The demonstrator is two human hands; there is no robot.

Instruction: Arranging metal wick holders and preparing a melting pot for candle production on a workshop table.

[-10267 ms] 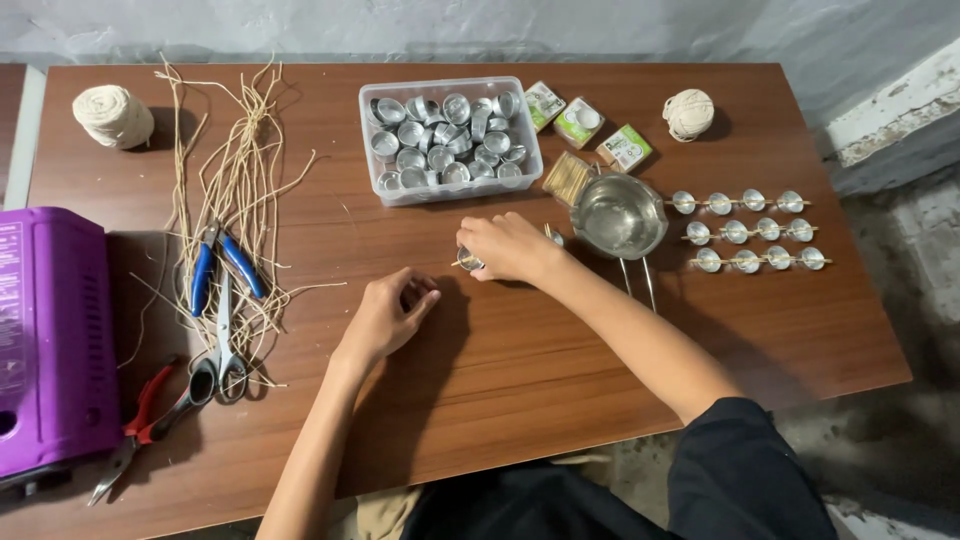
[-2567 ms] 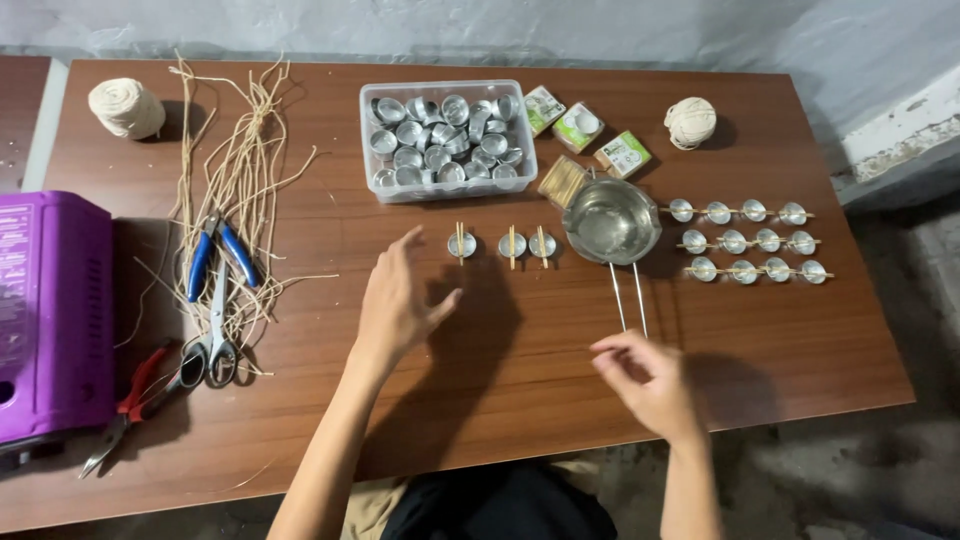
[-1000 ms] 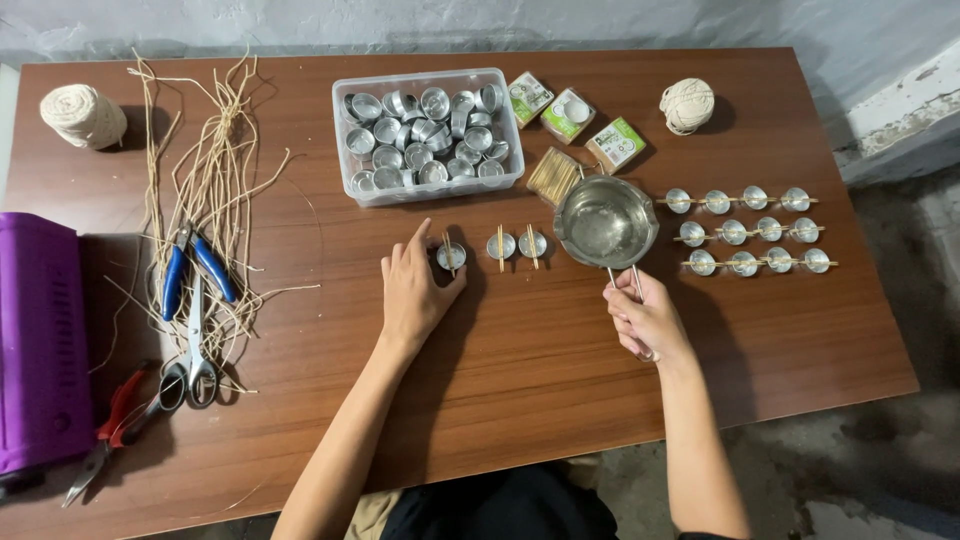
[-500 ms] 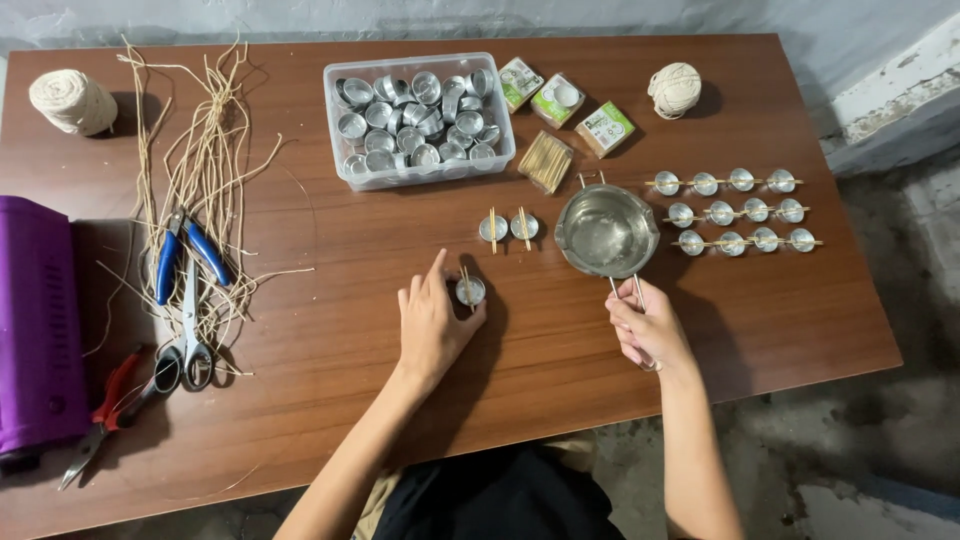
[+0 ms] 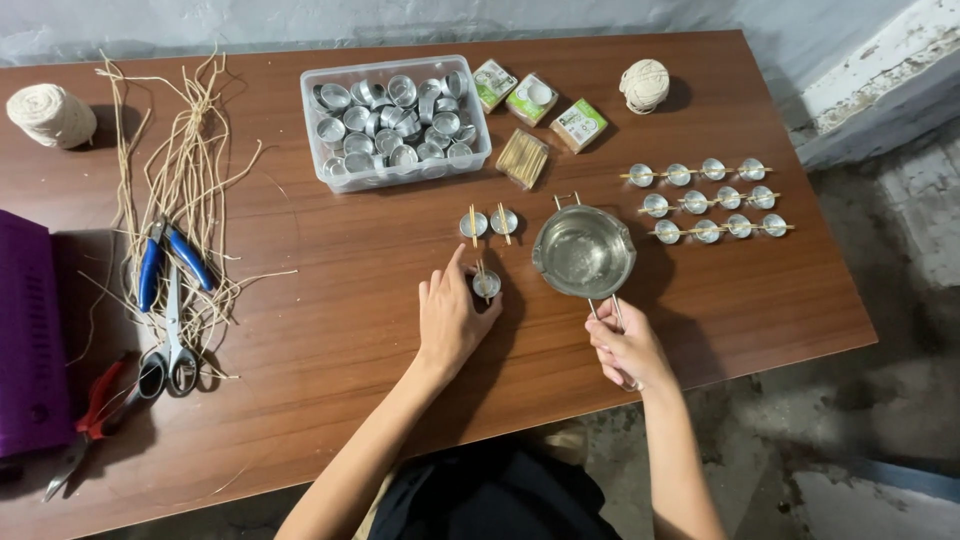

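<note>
From the head view, the left hand [image 5: 452, 318] rests on the table [image 5: 330, 300] with thumb and forefinger closed around a small metal cup [image 5: 486, 285] that carries two thin sticks laid across its rim. A second ago this cup stood at the left end of a short row of three; it has since been drawn toward the near edge and now sits apart from the other two cups [image 5: 488, 222], just left of the pan [image 5: 584, 251]. The right hand [image 5: 625, 345] is clenched on the wire handle [image 5: 606, 309] of that shallow steel pan. It took hold of the handle about a second ago, and the pan has come nearer and leftward with it, so pan and cup now stand close together. The pan's floor looks shiny, perhaps with clear liquid in it, though the glare makes that hard to settle.

Farther off, a clear tub [image 5: 395, 122] holds a heap of empty cups. To its right lie a bundle of sticks [image 5: 522, 158], three small boxes [image 5: 535, 98] and a ball of twine [image 5: 643, 85]. On the right side, three rows of four cups [image 5: 706, 200] are threaded under long sticks. On the left are loose strands of cord [image 5: 175, 170], blue-handled pliers [image 5: 165, 262], scissors [image 5: 172, 340], red-handled pliers [image 5: 85, 425], another ball of twine [image 5: 50, 115] and a purple case [image 5: 30, 345]
</note>
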